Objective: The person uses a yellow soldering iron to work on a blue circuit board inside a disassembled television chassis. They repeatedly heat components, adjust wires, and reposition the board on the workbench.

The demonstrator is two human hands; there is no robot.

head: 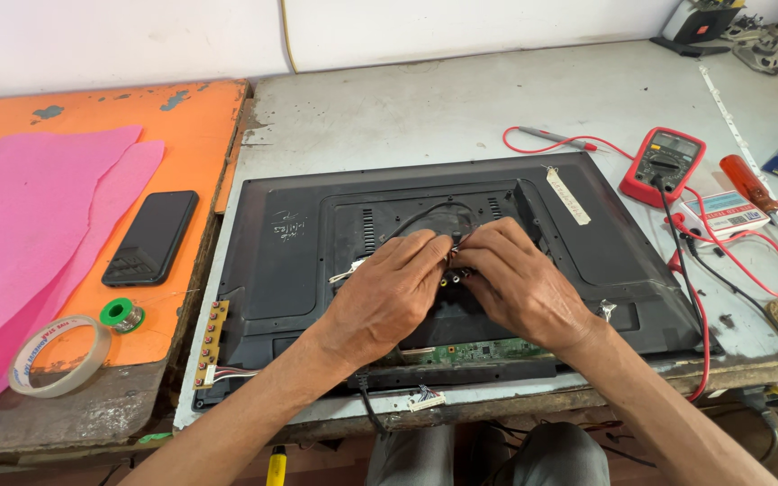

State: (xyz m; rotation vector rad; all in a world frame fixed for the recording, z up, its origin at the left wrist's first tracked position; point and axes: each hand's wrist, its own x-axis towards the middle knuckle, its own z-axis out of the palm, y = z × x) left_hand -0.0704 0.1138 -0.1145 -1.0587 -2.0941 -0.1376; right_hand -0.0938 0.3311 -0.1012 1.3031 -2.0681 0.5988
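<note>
A flat television [299,234] lies face down on the grey workbench, its black back cover up. My left hand [389,292] and my right hand [515,279] meet over the middle of the cover. Their fingertips pinch thin black wires and small connectors [455,256] by the round jacks. A black cable [425,214] arcs away from my fingers across the cover. A green circuit board strip [483,349] shows at the cover's near edge, below my hands.
A red multimeter [664,162] with red and black leads lies right of the television, beside an orange-handled screwdriver [749,180]. On the orange board at left lie a black phone [150,238], a solder spool [121,313], a tape roll [58,355] and pink sheets [38,216].
</note>
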